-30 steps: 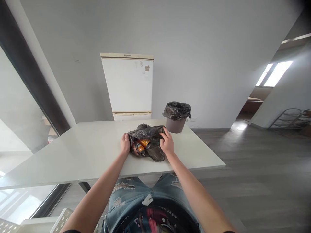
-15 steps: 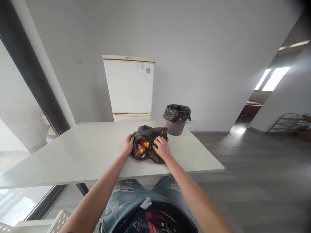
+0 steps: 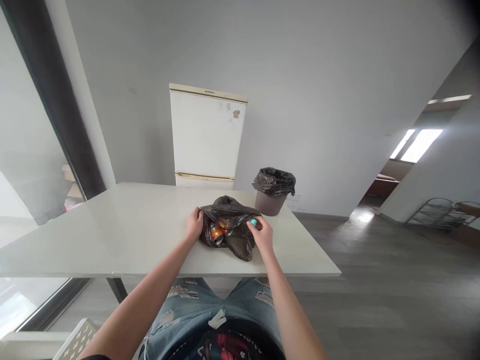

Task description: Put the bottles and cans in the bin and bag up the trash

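A crumpled black plastic bag (image 3: pixel 228 206) lies on the table, its mouth spread toward me. Inside it sits an orange drink can (image 3: pixel 216 235), with more orange showing behind it through the film. On the bag's left edge my left hand (image 3: pixel 195 223) is closed, pinching the plastic. My right hand (image 3: pixel 262 234) is closed at the bag's right rim. Between its thumb and fingers shows a small turquoise object (image 3: pixel 254 222), mostly covered, so its kind is unclear. The rest of the bag's contents is hidden.
The white table (image 3: pixel 150 225) has its front edge just before my legs. Behind the bag, to the right, a bin (image 3: pixel 270 202) with a black liner stands on the table. A white refrigerator (image 3: pixel 206 135) is against the wall. A white perforated chair (image 3: pixel 77 340) is at lower left.
My right hand has moved right to the bag's rim, and the turquoise object now shows in its fingers. The bag's film now covers more of the rear can. My view has tilted slightly.
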### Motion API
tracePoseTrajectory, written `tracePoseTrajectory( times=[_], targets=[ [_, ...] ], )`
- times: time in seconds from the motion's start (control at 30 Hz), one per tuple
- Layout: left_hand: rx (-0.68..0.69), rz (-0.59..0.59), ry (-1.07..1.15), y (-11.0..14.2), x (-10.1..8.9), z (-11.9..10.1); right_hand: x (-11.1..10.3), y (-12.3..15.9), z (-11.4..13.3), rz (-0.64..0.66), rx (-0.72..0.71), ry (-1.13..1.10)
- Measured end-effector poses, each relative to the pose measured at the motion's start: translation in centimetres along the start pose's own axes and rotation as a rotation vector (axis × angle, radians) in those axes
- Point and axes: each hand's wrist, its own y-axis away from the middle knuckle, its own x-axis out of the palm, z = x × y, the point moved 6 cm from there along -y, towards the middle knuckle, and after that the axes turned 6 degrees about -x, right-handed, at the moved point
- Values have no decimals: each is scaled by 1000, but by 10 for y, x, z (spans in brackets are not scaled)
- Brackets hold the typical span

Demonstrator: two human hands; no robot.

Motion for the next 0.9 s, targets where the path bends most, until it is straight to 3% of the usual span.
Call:
tracePoseTrajectory(
  times=[0.07, 0.13, 0.37, 0.5, 0.57, 0.6, 0.63, 0.7, 0.73, 0.77, 0.83, 0.9],
  targets=[
    [-20, -33, 5, 0, -2, -1, -24, 13, 8, -126, 89, -102],
    [-41, -54, 10, 0, -3, -1, -47, 24, 25, -229, 76, -101],
    [-54, -62, 48, 6, -6, -9, -106, 52, 104, -623, -96, -116],
    [55, -150, 132, 15, -34, -39, -120, 69, 143, -752, -270, -44],
    [167, -173, 155, 32, -56, -71, -121, 75, 158, -728, -315, -1],
    [217, -124, 151, 45, -65, -90, -120, 77, 166, -688, -332, 22],
    [252, 6, 166, 60, -69, -110, -118, 79, 174, -633, -348, 39],
    [389, 444, 118, 103, -63, -151, -109, 81, 190, -489, -365, 45],
    [479, 597, 37, 126, -61, -167, -103, 81, 196, -411, -360, 29],
    [532, 656, -32, 144, -62, -178, -96, 82, 201, -343, -345, -4],
    [574, 656, -135, 165, -63, -185, -82, 85, 208, -218, -313, -112],
    [516, 541, -179, 159, -68, -175, -68, 88, 210, -112, -314, -249]
  ],
)
